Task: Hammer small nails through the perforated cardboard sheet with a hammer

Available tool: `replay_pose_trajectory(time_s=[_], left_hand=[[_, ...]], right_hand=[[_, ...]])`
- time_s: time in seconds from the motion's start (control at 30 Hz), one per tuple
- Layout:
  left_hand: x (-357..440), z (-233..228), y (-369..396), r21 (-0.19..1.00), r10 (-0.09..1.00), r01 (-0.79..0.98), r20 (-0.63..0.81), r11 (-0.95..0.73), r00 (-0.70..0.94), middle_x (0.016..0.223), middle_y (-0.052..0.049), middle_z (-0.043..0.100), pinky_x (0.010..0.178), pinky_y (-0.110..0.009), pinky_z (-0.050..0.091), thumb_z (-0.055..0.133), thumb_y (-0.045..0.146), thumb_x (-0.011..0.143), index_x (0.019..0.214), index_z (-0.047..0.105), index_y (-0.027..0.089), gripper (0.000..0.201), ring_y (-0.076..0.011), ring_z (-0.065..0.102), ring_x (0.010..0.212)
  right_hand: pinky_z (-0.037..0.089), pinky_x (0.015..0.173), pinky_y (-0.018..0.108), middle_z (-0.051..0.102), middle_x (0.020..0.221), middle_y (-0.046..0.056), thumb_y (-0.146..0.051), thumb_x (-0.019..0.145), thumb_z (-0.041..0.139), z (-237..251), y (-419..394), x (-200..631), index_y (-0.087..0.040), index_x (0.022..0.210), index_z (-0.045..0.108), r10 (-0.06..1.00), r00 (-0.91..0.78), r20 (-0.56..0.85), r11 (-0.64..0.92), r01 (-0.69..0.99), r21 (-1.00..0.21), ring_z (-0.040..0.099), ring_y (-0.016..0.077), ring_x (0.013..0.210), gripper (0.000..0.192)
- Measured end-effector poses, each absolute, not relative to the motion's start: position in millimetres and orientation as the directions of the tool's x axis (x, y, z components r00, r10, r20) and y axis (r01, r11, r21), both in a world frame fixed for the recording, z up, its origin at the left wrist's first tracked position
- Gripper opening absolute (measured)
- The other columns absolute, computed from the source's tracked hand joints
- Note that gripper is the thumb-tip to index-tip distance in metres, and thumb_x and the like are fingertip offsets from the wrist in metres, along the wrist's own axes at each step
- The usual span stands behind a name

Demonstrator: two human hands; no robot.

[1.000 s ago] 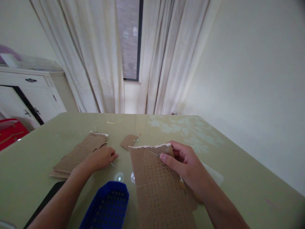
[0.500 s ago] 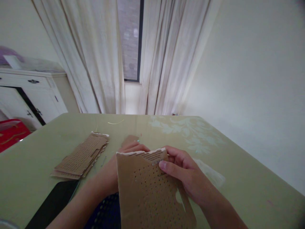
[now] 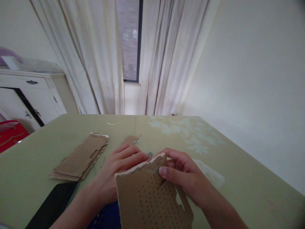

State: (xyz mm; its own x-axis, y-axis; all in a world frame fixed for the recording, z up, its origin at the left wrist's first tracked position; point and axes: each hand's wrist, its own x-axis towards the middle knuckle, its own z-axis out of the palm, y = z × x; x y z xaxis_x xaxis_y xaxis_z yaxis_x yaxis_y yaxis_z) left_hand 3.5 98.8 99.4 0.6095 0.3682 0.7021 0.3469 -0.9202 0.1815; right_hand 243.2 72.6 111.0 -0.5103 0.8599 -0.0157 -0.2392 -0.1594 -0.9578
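Note:
A brown cardboard sheet with rows of small punched holes and a torn white top edge stands tilted in front of me. My right hand pinches its upper right corner, thumb on the near face beside a few small shiny bits at the holes. Behind the sheet's top edge is my left hand, its fingers bent and close together. The cardboard hides its fingertips, so what they hold does not show. A small grey piece shows just beyond those fingers.
A stack of perforated cardboard pieces lies at left, with a black flat object nearer me. Behind my left hand is a brown scrap with tiny turquoise bits. Clear plastic lies at right on the green table.
The cardboard's top edge has tipped down on the left, and its sheet has turned slightly. My left hand has risen into fuller view behind it. My right hand keeps its pinch.

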Motion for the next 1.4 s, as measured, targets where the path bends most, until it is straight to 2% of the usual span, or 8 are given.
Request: replay_pose_trajectory(time_s=[0.3,0.43,0.53,0.6,0.77,1.03,1.27,1.4], left_hand=[[9,92,100,0.215,0.463,0.443,0.664,-0.871,0.587,0.085,0.000,0.076,0.070,-0.029,0.054,0.056,0.024,0.109,0.091,0.071,0.021,0.024,-0.0169,0.069,0.076],[-12,89,118,0.125,0.548,0.616,0.615,-0.778,0.567,0.117,-0.008,0.080,0.094,-0.042,0.058,0.054,0.019,0.106,0.119,0.072,0.022,0.023,-0.0270,0.074,0.110],[-28,100,117,0.215,0.627,0.745,0.706,-0.632,0.328,0.113,-0.008,0.077,0.091,-0.040,0.055,0.045,0.023,0.112,0.122,0.066,0.020,0.024,-0.0253,0.072,0.104],[-27,109,106,0.188,0.587,0.743,0.744,-0.643,0.319,0.100,-0.005,0.071,0.083,-0.038,0.049,0.044,0.029,0.115,0.111,0.063,0.021,0.021,-0.0237,0.067,0.092],[8,113,78,-0.184,0.391,0.606,0.614,-0.774,0.686,0.080,0.000,0.060,0.072,-0.041,0.034,0.054,0.032,0.114,0.089,0.057,0.024,0.026,-0.0247,0.052,0.073],[18,106,81,-0.228,0.313,0.498,0.547,-0.837,0.777,0.081,-0.001,0.060,0.070,-0.042,0.032,0.036,0.012,0.115,0.091,0.059,0.021,0.035,-0.0233,0.049,0.071],[7,127,60,-0.012,0.319,0.430,0.651,-0.903,0.689,0.074,0.001,0.060,0.067,-0.039,0.033,0.048,0.014,0.112,0.085,0.056,0.023,0.029,-0.0199,0.050,0.068],[-38,124,87,0.261,0.649,0.633,0.559,-0.729,0.516,0.079,0.001,0.069,0.069,-0.031,0.047,0.046,0.029,0.113,0.090,0.061,0.025,0.027,-0.0196,0.063,0.074]], right_hand=[[0.041,0.057,0.016,0.075,0.077,-0.002,-0.045,0.088,0.091,106,75,237,-0.018,0.105,0.070,0.902,-0.431,-0.029,-0.121,-0.188,-0.975,0.060,0.0073,0.062,0.038],[0.046,0.062,0.020,0.078,0.083,0.001,-0.047,0.091,0.086,105,79,238,-0.019,0.110,0.068,0.948,-0.320,-0.004,-0.046,-0.122,-0.991,0.068,0.0122,0.069,0.039],[0.048,0.063,0.022,0.079,0.086,0.002,-0.043,0.096,0.080,106,77,238,-0.021,0.115,0.067,0.972,-0.227,0.063,0.061,-0.016,-0.998,0.070,0.0153,0.075,0.031],[0.049,0.064,0.024,0.079,0.089,0.002,-0.040,0.100,0.074,108,72,237,-0.023,0.117,0.066,0.972,-0.213,0.101,0.117,0.063,-0.991,0.072,0.0172,0.079,0.025],[0.044,0.061,0.025,0.074,0.085,0.000,-0.035,0.107,0.062,115,57,234,-0.023,0.113,0.068,0.939,-0.315,0.142,0.229,0.263,-0.937,0.066,0.0168,0.076,0.015],[0.037,0.060,0.028,0.068,0.077,-0.002,-0.028,0.105,0.060,120,53,238,-0.023,0.102,0.066,0.917,-0.380,0.119,0.313,0.503,-0.806,0.060,0.0157,0.069,0.008],[0.038,0.068,0.033,0.077,0.084,0.005,-0.028,0.105,0.059,109,69,240,-0.025,0.112,0.071,0.957,-0.239,0.163,0.285,0.685,-0.670,0.069,0.0244,0.075,0.014],[0.041,0.071,0.034,0.076,0.086,0.005,-0.031,0.105,0.060,110,79,247,-0.024,0.112,0.071,0.963,-0.201,0.180,0.268,0.637,-0.722,0.070,0.0252,0.080,0.014]])
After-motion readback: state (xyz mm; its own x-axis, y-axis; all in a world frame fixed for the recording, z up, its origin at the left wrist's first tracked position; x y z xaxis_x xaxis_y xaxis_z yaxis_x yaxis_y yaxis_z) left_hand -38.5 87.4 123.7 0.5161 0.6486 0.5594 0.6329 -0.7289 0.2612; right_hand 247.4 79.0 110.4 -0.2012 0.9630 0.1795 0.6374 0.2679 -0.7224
